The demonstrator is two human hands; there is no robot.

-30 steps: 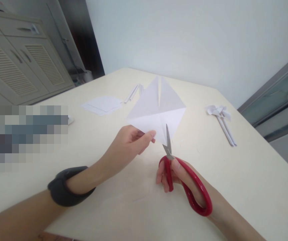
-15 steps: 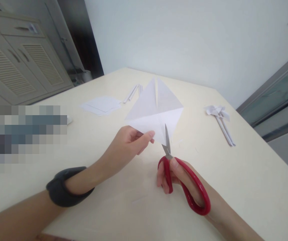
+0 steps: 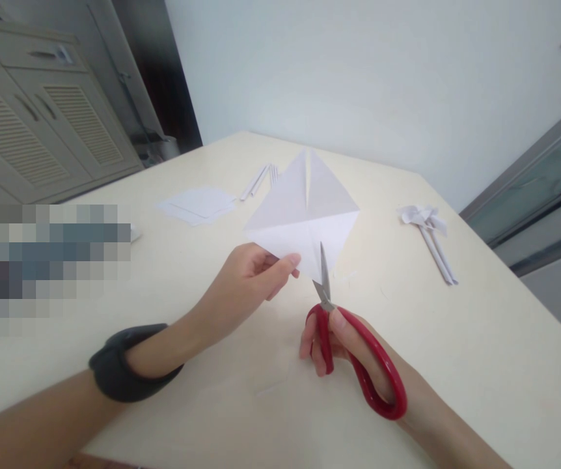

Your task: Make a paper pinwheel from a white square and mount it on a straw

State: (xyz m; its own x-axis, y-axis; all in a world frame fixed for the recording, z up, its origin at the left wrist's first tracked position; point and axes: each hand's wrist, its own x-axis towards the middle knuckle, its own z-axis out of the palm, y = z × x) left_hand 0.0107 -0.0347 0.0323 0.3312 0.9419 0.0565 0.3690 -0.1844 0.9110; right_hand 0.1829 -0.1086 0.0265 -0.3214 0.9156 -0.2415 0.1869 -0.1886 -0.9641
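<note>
A creased white sheet of paper (image 3: 304, 228) is held up in the middle of the view, one corner pointing away from me, with a slit running in from that far corner. My left hand (image 3: 261, 270) pinches its near left edge between thumb and fingers. Red-handled scissors (image 3: 327, 305) are in my right hand (image 3: 342, 335), thumb through one loop and fingers through the other. Their blades stand slightly apart at the paper's near corner, one above the sheet and the other partly hidden beneath it.
Beyond my left hand lies a stack of white paper sheets (image 3: 195, 205). Rolled paper sticks (image 3: 256, 182) rest behind it. Paper pinwheels on sticks (image 3: 429, 234) lie to the right. Small paper scraps (image 3: 346, 277) dot the white table (image 3: 480, 365). A wall stands behind.
The paper has shifted very slightly to the right. My right hand and the scissors have moved a little to the left; both hands keep their hold.
</note>
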